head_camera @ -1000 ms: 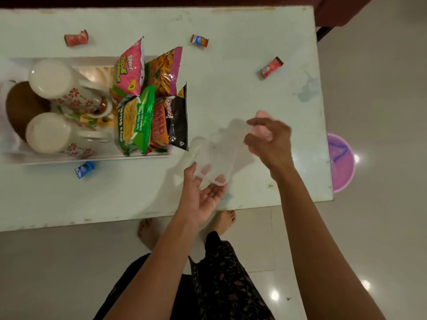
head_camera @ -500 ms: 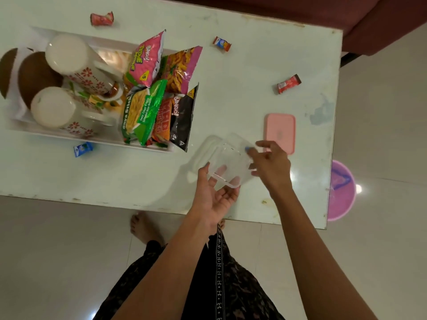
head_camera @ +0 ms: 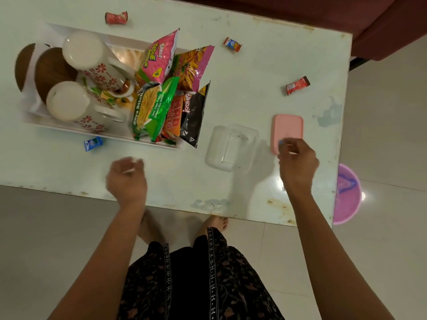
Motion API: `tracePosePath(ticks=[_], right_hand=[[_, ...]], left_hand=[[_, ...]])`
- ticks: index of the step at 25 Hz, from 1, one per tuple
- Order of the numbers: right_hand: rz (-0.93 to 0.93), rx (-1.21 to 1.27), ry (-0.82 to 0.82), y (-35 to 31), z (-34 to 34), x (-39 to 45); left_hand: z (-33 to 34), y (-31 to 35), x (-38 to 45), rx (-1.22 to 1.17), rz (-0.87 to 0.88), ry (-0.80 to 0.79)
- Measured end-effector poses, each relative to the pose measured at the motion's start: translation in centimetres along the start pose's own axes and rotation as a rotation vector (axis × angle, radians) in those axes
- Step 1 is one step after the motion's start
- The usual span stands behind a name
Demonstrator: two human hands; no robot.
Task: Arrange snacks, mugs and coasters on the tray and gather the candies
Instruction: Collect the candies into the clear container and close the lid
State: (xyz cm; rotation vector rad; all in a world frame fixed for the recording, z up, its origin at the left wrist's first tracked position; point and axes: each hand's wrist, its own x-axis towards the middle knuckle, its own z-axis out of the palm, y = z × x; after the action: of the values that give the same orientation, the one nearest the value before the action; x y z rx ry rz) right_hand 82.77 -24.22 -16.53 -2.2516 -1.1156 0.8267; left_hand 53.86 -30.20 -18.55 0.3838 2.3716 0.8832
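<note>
Clear plastic container (head_camera: pixel 231 147) sat open, lid-free, at table centre. Both hands were empty: the left hand (head_camera: pixel 126 179) loosely curled, the right hand (head_camera: pixel 298 161) part-curled beside the pink lid (head_camera: pixel 287 130). Candies lay scattered: blue candy (head_camera: pixel 93 143) at nine o'clock, red candy (head_camera: pixel 297 85) at one. A hasty reach risked toppling the snack packets (head_camera: pixel 169 98) overhanging the tray (head_camera: pixel 111 132).

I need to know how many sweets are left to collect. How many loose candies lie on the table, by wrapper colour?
Red: 2
Blue: 1
Orange, white and blue: 1
Total: 4, none yet in the clear container.
</note>
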Motion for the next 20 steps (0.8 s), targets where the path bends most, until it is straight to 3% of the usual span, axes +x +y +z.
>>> tracePosePath(ticks=[2, 6, 13, 17, 20], right_hand=[[0.032, -0.135, 0.052, 2.0, -1.1, -0.3], [0.198, -0.339, -0.043, 5.2, -1.0, -2.2], [0.003, -0.327, -0.09, 6.1, 0.9, -4.2], [-0.003, -0.318, -0.121, 5.5, 2.0, -6.0], [0.048, -0.211, -0.177, 4.6, 2.6, -7.9]], left_hand=[[-1.4, 0.2, 3.3, 0.109, 0.097, 0.149], [-1.7, -0.3, 7.4, 0.377, 0.257, 0.15], [-1.5, -0.9, 7.5, 0.379, 0.332, 0.111], [-1.1, -3.1, 2.2, 0.37, 0.488, -0.088], [0.0, -4.2, -3.5, 0.261, 0.441, -0.302]])
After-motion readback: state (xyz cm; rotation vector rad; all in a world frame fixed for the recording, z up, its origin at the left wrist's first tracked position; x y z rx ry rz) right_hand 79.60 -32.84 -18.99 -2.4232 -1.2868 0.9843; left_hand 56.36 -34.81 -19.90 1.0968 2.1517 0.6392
